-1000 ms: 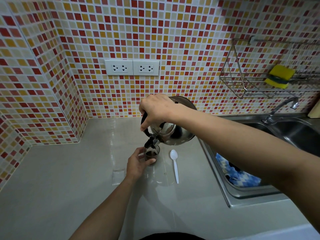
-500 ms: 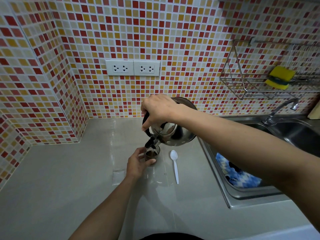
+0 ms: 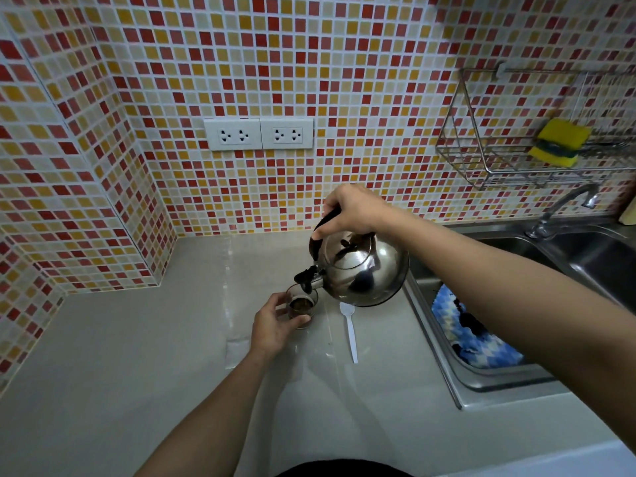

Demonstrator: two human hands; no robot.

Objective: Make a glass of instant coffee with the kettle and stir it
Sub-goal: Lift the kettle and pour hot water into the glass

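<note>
A shiny steel kettle [image 3: 364,273] hangs tilted above the counter, its black spout just over a small glass [image 3: 303,306]. My right hand [image 3: 351,210] grips the kettle's black handle from above. The glass stands on the grey counter [image 3: 137,356] and holds dark brown liquid. My left hand [image 3: 275,325] wraps around the glass from the left and front. A white plastic spoon [image 3: 349,330] lies on the counter just right of the glass, bowl end under the kettle.
A steel sink [image 3: 481,383] sits to the right with a blue-and-white cloth [image 3: 471,335] inside and a tap [image 3: 564,208] behind. A wire rack [image 3: 481,166] on the tiled wall holds a yellow sponge [image 3: 559,141]. Two sockets [image 3: 258,134] are on the wall.
The kettle has tipped back a little toward level, with its spout still over the glass. My left hand has stayed on the glass.
</note>
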